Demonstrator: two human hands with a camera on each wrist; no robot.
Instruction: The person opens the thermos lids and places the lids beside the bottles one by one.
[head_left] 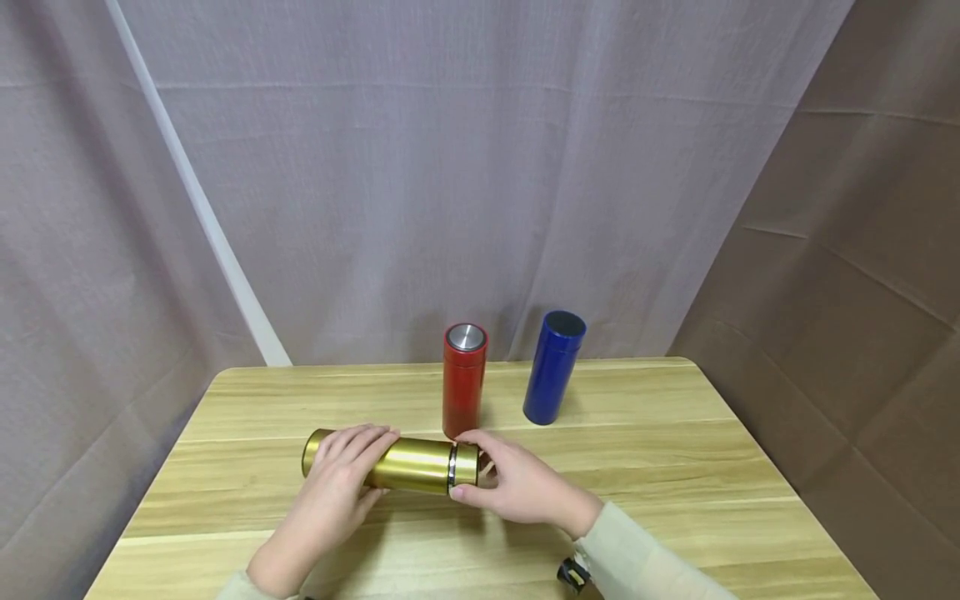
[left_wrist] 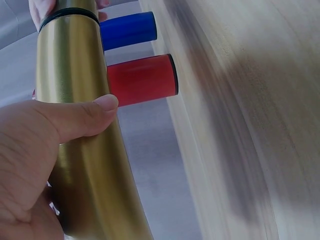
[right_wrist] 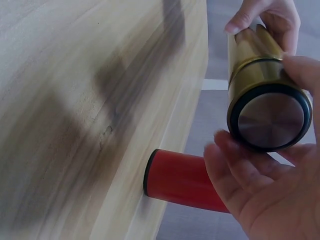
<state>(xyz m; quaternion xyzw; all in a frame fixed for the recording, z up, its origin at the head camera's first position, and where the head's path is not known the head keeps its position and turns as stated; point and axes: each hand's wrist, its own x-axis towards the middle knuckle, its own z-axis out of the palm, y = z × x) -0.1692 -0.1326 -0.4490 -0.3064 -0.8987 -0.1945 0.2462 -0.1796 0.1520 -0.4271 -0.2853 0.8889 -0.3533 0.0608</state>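
1. Gold bottle (head_left: 416,465): held sideways above the table (head_left: 712,475), lid (head_left: 467,465) to the right.
2. Left hand (head_left: 341,471): fingers curled over the bottle's body, thumb opposite.
3. Right hand (head_left: 517,483): thumb and fingers pinching the lid.
4. Red bottle (head_left: 463,387): upright, just behind the lid. Blue bottle (head_left: 552,371): upright, further right, near the back edge.
5. Side room: wood reaches well past both hands.
6. Obscured: front edge cut off; black item (head_left: 573,575) by right sleeve (head_left: 637,554) unclear.

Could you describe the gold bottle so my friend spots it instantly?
Start at the wooden table, then find the left hand and right hand above it. They hold the gold bottle by its body and cap. Unlike the upright red bottle and blue bottle beyond, it is held sideways.
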